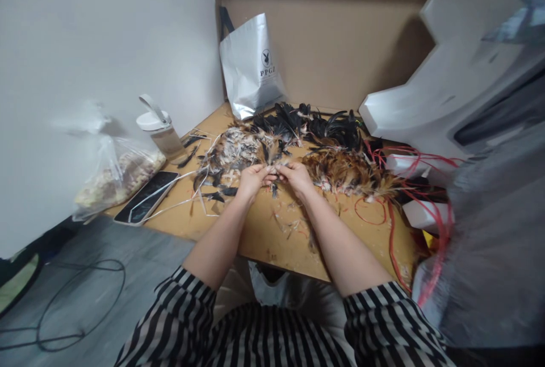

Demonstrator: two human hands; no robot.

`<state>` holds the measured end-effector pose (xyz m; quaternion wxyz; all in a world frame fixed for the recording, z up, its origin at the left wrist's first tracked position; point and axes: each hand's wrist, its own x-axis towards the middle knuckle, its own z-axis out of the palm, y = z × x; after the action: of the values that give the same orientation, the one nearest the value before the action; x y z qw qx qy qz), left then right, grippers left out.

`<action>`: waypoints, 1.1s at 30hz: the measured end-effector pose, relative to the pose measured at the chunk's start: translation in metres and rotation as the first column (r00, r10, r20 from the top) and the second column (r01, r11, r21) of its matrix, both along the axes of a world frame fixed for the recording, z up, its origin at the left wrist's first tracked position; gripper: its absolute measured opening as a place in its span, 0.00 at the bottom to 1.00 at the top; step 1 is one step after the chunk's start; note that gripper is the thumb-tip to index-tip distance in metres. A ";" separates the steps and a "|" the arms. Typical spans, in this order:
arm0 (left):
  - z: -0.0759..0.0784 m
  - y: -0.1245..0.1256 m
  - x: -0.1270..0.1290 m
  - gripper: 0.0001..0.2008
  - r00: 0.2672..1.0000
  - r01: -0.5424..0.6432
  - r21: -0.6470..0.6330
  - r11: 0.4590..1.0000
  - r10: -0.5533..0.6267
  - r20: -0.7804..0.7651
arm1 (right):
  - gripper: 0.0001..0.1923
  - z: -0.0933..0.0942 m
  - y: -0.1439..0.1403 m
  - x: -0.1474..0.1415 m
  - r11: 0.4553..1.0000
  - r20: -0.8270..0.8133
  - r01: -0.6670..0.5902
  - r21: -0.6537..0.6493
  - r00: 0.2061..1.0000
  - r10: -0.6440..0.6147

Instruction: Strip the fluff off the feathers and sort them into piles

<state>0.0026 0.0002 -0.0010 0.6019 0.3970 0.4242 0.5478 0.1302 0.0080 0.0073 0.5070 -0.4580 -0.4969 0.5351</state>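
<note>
Hands (275, 176) pinch a feather (272, 170) amid feather piles (298, 145), phone (147, 196) aside.

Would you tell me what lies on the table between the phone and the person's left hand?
In the head view, between the phone and the left hand lie thin white stripped quills and a few dark feathers on the wooden table.

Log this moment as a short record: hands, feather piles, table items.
left hand: pinching a small feather with the right
right hand: fingertips meet the left's
pale pile: behind left hand
black pile: at the back
brown pile: right of right hand
table: phone, bottle, silver bag, red cord
</note>
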 end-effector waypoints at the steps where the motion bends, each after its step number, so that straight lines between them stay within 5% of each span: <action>1: 0.000 0.000 0.000 0.08 1.000 0.005 -0.005 1.000 -0.005 -0.002 | 0.13 0.001 0.000 0.000 1.000 0.018 0.005 0.007 1.000 -0.005; 19: 0.003 -0.004 0.000 0.07 0.992 0.121 -0.023 0.992 -0.122 -0.035 | 0.15 0.004 -0.005 -0.004 0.996 0.070 0.041 0.078 0.996 -0.047; 27: 0.001 -0.003 -0.001 0.08 0.977 0.126 0.050 0.991 -0.115 -0.177 | 0.16 0.005 -0.004 -0.004 0.997 -0.044 0.072 0.013 0.996 -0.071; 33: -0.001 -0.002 -0.002 0.08 0.984 0.118 0.030 0.993 -0.113 -0.140 | 0.14 0.007 0.004 0.008 0.994 -0.284 0.108 -0.004 0.953 -0.105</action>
<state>0.0002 -0.0014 -0.0024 0.5943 0.4692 0.4305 0.4912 0.1382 0.0117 0.0139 0.6037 -0.3996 -0.3969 0.5642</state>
